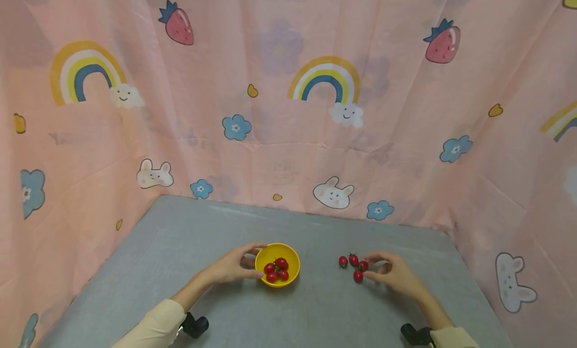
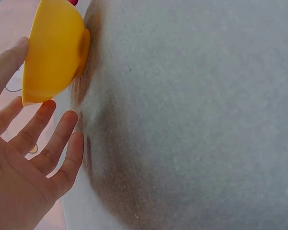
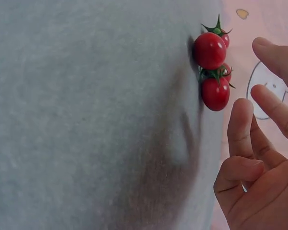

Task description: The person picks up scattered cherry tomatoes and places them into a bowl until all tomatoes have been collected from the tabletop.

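In the head view, a small yellow bowl stands on the table with several red cherry tomatoes inside. My left hand holds the bowl's left side, thumb at the near rim and fingers at the far rim. The left wrist view has the thumb and fingertips against the yellow bowl. Several loose cherry tomatoes with green stems lie to the bowl's right. Just right of them is my right hand, thumb and forefinger spread. In the right wrist view, a gap separates the fingers from the cherry tomatoes.
A grey cloth-like surface covers the table. Pink curtains printed with rainbows, rabbits and flowers hang behind it and at both sides. Dark wrist devices sit near both sleeves.
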The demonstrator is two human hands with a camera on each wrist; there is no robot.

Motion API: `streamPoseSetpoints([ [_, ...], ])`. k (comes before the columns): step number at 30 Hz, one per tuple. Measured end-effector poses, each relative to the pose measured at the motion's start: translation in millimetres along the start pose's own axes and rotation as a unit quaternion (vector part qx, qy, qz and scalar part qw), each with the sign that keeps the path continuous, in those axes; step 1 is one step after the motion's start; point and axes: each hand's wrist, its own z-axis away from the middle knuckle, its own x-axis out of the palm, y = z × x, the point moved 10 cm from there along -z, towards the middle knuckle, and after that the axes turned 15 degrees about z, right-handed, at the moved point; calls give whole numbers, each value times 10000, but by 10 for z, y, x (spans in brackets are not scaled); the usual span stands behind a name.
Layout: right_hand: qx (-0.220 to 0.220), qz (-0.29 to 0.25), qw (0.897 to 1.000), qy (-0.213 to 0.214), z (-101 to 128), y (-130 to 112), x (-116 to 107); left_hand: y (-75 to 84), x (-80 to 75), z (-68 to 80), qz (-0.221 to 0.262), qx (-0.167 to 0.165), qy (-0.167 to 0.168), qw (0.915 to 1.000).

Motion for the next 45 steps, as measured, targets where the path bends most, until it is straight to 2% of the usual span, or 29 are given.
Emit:
streamPoseSetpoints([
  [16,376,130,9992,26,-77,176,-27,27,-3,2,-78,37,-38,10000],
  [29,-157,260,9991,-297,-190,88,31,9,12,5,-37,-43,-38,10000],
  [40,-416,796,9956,-264,-250,109,63,12,13,5,-156,-48,-14,9999],
  [45,-414,796,9956,-264,-260,139,65,18,20,-1,-139,-21,-40,9999],
])
